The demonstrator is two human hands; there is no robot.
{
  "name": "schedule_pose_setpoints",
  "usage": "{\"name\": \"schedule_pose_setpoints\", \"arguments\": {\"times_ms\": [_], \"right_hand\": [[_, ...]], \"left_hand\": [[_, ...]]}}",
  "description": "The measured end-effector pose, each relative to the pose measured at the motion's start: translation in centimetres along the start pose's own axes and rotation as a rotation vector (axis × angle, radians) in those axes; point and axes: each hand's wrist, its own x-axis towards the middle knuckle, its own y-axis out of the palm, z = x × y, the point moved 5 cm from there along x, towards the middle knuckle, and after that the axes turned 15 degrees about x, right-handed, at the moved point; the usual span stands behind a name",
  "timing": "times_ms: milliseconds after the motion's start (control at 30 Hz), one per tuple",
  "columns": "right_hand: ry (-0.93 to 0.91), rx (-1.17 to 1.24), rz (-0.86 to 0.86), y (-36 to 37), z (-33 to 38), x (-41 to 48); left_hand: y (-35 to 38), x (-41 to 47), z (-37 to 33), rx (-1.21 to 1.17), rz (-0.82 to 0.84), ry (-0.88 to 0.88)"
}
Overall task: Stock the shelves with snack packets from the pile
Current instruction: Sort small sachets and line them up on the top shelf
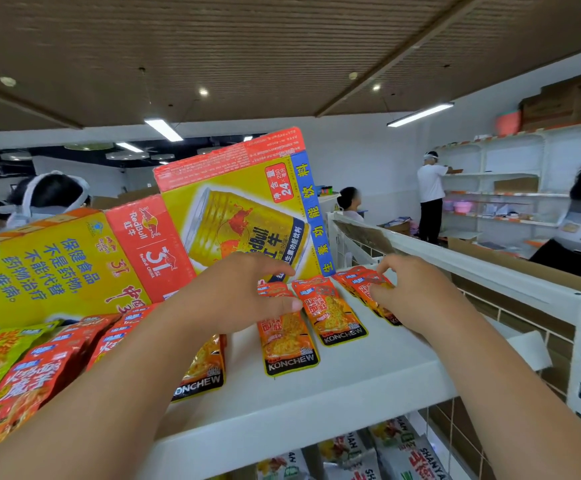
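Several orange KONCHEW snack packets lie flat on the white top shelf [334, 386]. My left hand [237, 292] pinches the top of one packet [287, 341] between thumb and fingers. My right hand [410, 292] has its fingers curled on the rightmost packet [375, 289] near the shelf's back edge. Between them lies another packet [330, 313]. One more packet [202, 372] sits partly under my left forearm. A pile of red and green packets [39, 362] covers the shelf's left part.
An opened yellow and red Red Bull carton [136, 244] stands behind the packets. A white wire-mesh side panel [511, 317] bounds the shelf on the right. More packets [403, 452] fill the shelf below. Other people stand at far shelves [497, 188].
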Motion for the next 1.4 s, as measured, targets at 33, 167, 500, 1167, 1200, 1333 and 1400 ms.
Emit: {"name": "schedule_pose_setpoints", "arguments": {"times_ms": [33,167,500,1167,1200,1333,1400], "right_hand": [[-0.017,0.013,-0.007,-0.1,0.2,0.0],[-0.083,0.028,-0.066,-0.5,0.8,-0.2],[-0.253,0.035,-0.044,-1.2,6.3,-1.6],[-0.554,0.092,0.097,6.5,35.9,-13.4],[-0.574,0.104,0.118,7.4,37.7,-14.4],[-0.653,0.177,0.212,11.9,46.1,-18.7],[-0.703,0.212,0.244,14.0,50.0,-20.6]], "left_hand": [[0.0,0.1,0.0,0.006,-0.010,0.006],[0.3,0.3,-0.5,0.025,-0.061,0.023],[-1.3,-0.1,-1.0,0.308,-0.213,0.081],[-17.9,-27.0,21.3,0.385,-0.386,-0.319],[-18.8,-28.9,22.8,0.391,-0.375,-0.355],[-24.1,-39.0,28.6,0.429,-0.374,-0.522],[-26.3,-44.2,31.3,0.443,-0.373,-0.602]]}}
